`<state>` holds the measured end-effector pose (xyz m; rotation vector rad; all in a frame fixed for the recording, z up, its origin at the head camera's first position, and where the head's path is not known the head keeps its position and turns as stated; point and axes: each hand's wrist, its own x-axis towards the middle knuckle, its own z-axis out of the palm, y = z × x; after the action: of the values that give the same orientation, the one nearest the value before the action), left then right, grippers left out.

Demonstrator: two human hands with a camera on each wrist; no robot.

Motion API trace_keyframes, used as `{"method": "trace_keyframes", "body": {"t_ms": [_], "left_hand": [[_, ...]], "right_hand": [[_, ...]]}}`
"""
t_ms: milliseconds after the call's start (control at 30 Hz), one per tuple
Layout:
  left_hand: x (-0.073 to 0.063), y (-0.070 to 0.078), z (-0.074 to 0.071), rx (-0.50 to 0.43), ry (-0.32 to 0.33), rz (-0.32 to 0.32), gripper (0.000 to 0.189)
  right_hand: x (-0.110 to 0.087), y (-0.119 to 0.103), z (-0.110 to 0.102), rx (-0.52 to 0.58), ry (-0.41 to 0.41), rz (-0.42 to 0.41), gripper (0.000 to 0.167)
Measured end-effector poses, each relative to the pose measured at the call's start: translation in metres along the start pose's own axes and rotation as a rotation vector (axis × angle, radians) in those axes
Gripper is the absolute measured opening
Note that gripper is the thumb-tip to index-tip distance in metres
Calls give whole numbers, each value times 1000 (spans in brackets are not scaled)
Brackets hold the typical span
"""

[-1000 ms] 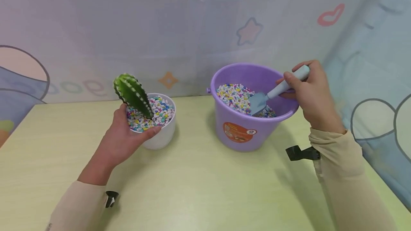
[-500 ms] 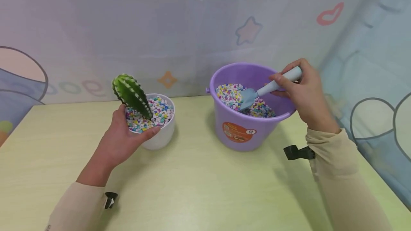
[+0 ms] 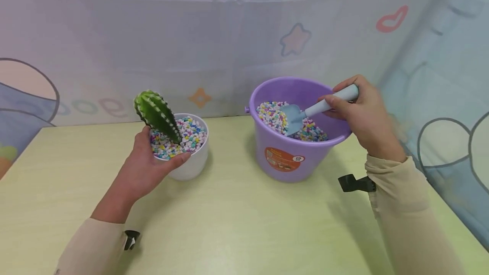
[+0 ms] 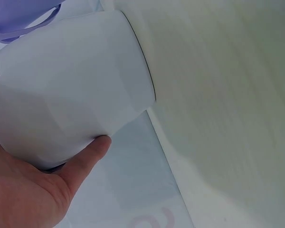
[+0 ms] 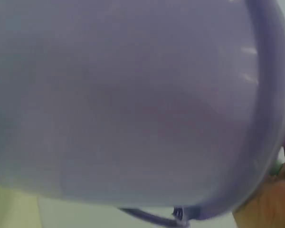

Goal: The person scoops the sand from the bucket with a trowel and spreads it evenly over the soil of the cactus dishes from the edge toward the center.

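A green cactus (image 3: 157, 111) leans left in a white flowerpot (image 3: 189, 166) filled with multicoloured pebbles. My left hand (image 3: 143, 166) holds the pot's near left side, thumb along the front rim. In the left wrist view one finger (image 4: 88, 159) lies against the pot's wall. My right hand (image 3: 368, 116) grips the pale handle of a light blue hand trowel (image 3: 293, 119) over the right rim of a purple bucket (image 3: 294, 162). The trowel's blade is among the pebbles (image 3: 272, 116) inside. In the right wrist view the bucket's wall (image 5: 133, 104) hides the trowel's blade.
Both containers stand on a pale wooden table (image 3: 229, 224), with a gap between them. A printed cloth backdrop (image 3: 172, 33) hangs right behind, and another cloth side (image 3: 454, 96) closes off the right. The bucket's handle (image 5: 149, 216) hangs at its side.
My right hand has moved left with the trowel, and its blade has slid across the pebbles toward the bucket's left side. My left hand stays on the pot.
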<state>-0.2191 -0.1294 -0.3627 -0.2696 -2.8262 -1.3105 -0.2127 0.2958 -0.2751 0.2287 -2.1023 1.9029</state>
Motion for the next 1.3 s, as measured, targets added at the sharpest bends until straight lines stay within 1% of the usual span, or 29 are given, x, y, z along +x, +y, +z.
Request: {"method": "trace_keyframes", "body": {"t_ms": [67,167,267,367,433,467,600,667,700,767,833,933,1067,1133,1200,1300], "left_hand": [[0,0,-1,2,-1,-4,115],[0,1,-1,8,-3,-7,116],[2,1,0,11,-1,2,115],[3,1,0,7,1,12,115],[3,1,2,2,2,15,114],[3,1,2,2,1,15,114],[3,2,3,5,-6,17,114],[4,2,2,8,-5,23,113],[4,2,1,11,-4,24,113],[4,2,-1,11,-1,31,112],[4,2,-2,9,-1,30,112],[3,2,-1,-2,-8,27,112],[1,3,-1,5,-1,23,113],[0,2,-1,9,4,20,114],[1,2,-1,5,3,18,114],[2,0,0,0,0,18,114]], "right_hand": [[1,0,6,-60,63,7,22],[3,-1,13,-163,112,30,27],[3,-3,13,-269,113,65,33],[4,-4,10,-320,83,86,37],[3,-3,7,-308,58,80,34],[3,-3,5,-276,45,72,32],[1,1,-3,-70,-30,21,21],[0,2,-6,28,-75,8,19],[0,2,-8,56,-93,6,19],[0,2,-9,61,-102,12,19],[0,1,-8,45,-89,18,20],[1,0,-5,-9,-38,37,24],[1,-2,-1,-25,10,76,29],[0,-3,0,-24,33,104,31],[0,-3,0,0,58,123,32],[-1,-2,0,53,92,126,30]]}}
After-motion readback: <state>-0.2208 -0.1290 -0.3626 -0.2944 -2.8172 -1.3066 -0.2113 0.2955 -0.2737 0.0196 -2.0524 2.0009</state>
